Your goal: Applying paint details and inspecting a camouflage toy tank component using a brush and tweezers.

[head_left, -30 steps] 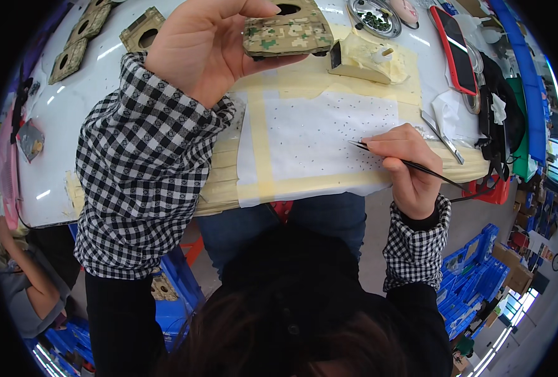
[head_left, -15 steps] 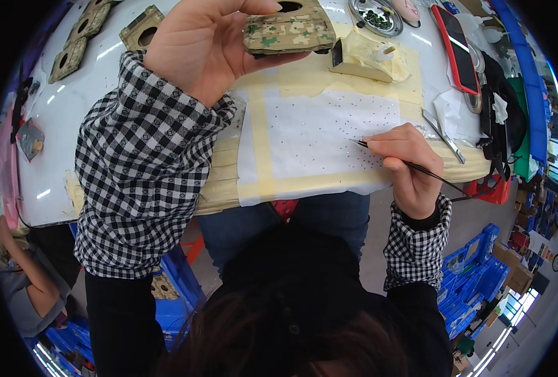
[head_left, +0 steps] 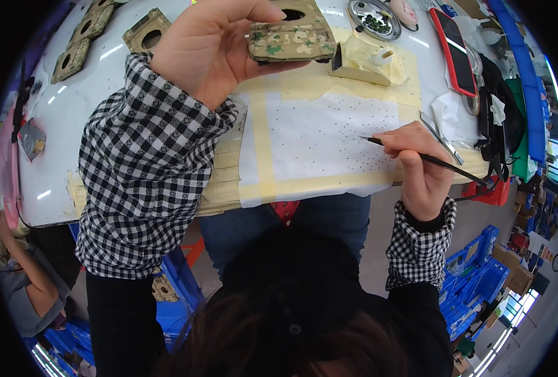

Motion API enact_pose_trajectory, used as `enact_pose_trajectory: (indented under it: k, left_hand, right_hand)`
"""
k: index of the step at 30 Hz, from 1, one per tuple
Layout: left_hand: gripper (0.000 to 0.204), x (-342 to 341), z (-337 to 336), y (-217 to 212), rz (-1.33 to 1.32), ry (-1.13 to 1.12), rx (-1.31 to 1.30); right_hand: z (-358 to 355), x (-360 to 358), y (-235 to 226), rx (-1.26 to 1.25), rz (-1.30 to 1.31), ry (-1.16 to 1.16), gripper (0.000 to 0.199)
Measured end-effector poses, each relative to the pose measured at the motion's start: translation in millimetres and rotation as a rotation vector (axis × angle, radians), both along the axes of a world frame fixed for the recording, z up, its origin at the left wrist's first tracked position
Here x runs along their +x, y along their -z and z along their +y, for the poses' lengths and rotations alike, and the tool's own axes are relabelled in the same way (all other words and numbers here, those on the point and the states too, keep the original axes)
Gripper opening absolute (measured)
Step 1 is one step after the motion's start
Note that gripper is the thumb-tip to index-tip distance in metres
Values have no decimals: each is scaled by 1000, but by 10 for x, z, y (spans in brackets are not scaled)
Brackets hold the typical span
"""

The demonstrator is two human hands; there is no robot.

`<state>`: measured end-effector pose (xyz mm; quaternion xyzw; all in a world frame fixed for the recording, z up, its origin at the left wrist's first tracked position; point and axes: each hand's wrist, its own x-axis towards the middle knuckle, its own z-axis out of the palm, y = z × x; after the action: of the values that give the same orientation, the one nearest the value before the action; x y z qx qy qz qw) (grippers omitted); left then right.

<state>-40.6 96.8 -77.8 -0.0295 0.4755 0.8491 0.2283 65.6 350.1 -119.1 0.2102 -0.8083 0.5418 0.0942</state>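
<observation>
In my left hand (head_left: 213, 47) is a camouflage-patterned model tank hull (head_left: 291, 41) with a round hole in its top. The thumb lies near the hole and the fingers go underneath. Held pen-like in my right hand (head_left: 420, 166) is a slim black pointed tool (head_left: 439, 162); whether it is a fine brush or tweezers is not clear. Its tip hovers over or touches a white sheet (head_left: 304, 147) strewn with tiny dark specks. Yellow tape runs along the sheet's edges. A tape-covered block (head_left: 367, 66) with a short peg stands beyond the sheet.
More camouflage hulls (head_left: 71, 60) lie at the far left. A round metal dish (head_left: 374, 22) with small dark green pieces sits at the back, near a red-cased phone (head_left: 453, 53). A metal blade-like tool (head_left: 441, 138) and crumpled tissue (head_left: 444, 110) lie right. Another person's arm (head_left: 31, 270) shows at left.
My right hand has shifted slightly right, and its tool now lies at a flatter slant. My left hand and the hull have moved a little right and down.
</observation>
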Motion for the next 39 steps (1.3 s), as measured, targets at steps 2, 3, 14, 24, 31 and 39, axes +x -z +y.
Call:
enact_pose_trajectory:
  k: [2, 3, 14, 24, 31, 39]
  left_hand:
    - [57, 2, -6, -2, 67, 59, -42]
    - [60, 7, -10, -7, 127, 123, -51]
    - [58, -35, -111, -143, 57, 212, -175]
    - [62, -61, -115, -104, 22, 228, -132]
    - [63, -50, -109, -101, 9, 203, -143]
    - [64, -48, -109, -118, -7, 203, -159]
  right_hand:
    - [-3, -60, -167, -25, 41, -8, 18]
    - [-20, -107, -260, -52, 59, -25, 19]
    - [-486, -894, -906, 42, 100, -292, 27]
    - [-521, -977, -832, 2, 28, -356, 27]
    - [-520, -963, -827, 78, 37, -349, 24]
    - [-538, -967, -813, 114, 84, -346, 24]
